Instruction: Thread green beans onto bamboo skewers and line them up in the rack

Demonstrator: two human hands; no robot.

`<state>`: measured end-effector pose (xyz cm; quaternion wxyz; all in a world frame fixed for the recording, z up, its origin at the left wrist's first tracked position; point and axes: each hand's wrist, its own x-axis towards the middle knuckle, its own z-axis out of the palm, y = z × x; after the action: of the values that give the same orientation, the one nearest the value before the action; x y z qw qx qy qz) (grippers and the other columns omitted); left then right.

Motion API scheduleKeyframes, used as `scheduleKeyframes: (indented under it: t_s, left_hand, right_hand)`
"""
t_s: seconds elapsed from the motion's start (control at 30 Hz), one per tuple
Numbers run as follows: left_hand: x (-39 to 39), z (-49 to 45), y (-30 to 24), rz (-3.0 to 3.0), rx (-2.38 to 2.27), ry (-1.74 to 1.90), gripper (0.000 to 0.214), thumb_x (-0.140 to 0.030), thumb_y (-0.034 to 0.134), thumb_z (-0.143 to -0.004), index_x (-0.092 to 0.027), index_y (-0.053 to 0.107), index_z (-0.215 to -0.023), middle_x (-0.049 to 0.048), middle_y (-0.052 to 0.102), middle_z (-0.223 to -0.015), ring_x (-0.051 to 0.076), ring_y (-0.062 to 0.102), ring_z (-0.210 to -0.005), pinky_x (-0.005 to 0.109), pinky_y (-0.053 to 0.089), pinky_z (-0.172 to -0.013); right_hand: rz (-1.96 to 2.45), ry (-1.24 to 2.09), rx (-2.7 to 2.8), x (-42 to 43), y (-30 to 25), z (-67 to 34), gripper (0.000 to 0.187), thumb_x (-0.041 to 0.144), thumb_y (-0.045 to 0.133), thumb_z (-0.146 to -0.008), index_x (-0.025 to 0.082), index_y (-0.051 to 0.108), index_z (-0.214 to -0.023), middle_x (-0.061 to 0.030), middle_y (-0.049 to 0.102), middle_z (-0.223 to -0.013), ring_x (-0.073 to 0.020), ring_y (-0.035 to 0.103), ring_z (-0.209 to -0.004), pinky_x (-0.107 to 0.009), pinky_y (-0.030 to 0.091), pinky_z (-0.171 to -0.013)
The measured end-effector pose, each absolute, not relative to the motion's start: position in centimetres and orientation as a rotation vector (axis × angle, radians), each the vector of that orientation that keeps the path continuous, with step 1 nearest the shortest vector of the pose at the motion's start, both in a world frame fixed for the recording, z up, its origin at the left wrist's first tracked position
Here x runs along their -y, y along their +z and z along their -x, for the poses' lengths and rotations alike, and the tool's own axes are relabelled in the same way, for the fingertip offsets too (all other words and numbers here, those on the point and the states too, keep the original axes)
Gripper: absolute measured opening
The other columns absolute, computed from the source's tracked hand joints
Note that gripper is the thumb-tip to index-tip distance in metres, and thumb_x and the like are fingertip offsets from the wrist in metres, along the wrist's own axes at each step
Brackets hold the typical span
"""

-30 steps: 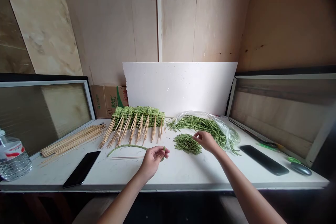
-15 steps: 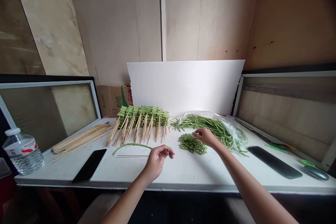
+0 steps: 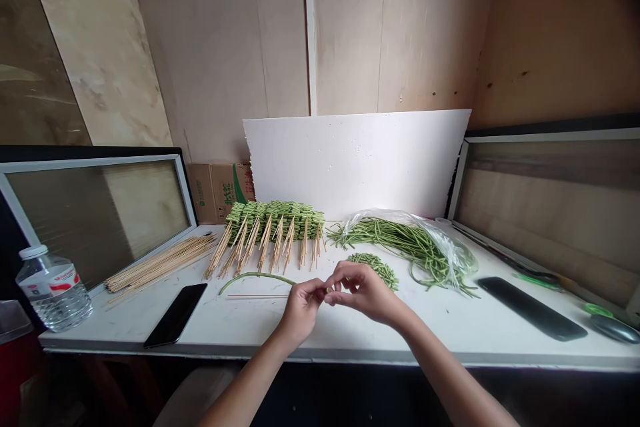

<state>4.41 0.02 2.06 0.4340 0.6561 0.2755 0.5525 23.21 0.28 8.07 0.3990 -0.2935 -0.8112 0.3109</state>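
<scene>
My left hand (image 3: 301, 310) is closed around a long green bean (image 3: 257, 274), whose free length arches out to the left over the table. My right hand (image 3: 367, 290) meets it, thumb and fingers pinched at the bean's end; the fingers partly hide that tip. Under the arch lies a single thin skewer (image 3: 257, 296). Just behind my right hand is a heap of short cut bean pieces (image 3: 377, 267). Farther back, long uncut beans (image 3: 395, 235) spill from a clear plastic bag (image 3: 453, 250).
Skewered bean pieces (image 3: 280, 217) are stacked at the back, sticks towards me. Loose bamboo skewers (image 3: 160, 263), a phone (image 3: 176, 315) and a water bottle (image 3: 54, 290) are on the left. A dark flat case (image 3: 533, 308) and a computer mouse (image 3: 616, 328) lie right.
My right hand has moved left and nearer from the cut-piece heap to my left hand, and now pinches at the bean's end. My left hand keeps hold of the bean.
</scene>
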Motion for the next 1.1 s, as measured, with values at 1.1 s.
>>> scheduleKeyframes:
  t_s: [1.1]
  left_hand:
    - [1.2,-4.5,3.1,-1.661,-0.633,1.371,0.022,-0.026,0.066,-0.091,-0.016,0.069,-0.072,0.0042,0.064,-0.074,0.017,0.056,-0.077,0.029,0.046,-0.075]
  right_hand:
    - [0.672,0.728,1.959,0.9,7.7,-22.6,0.023,0.05,0.083,-0.082,0.028,0.085,-0.086,-0.0046,0.066,-0.075,-0.0178,0.056,-0.072,-0.029,0.036,-0.057]
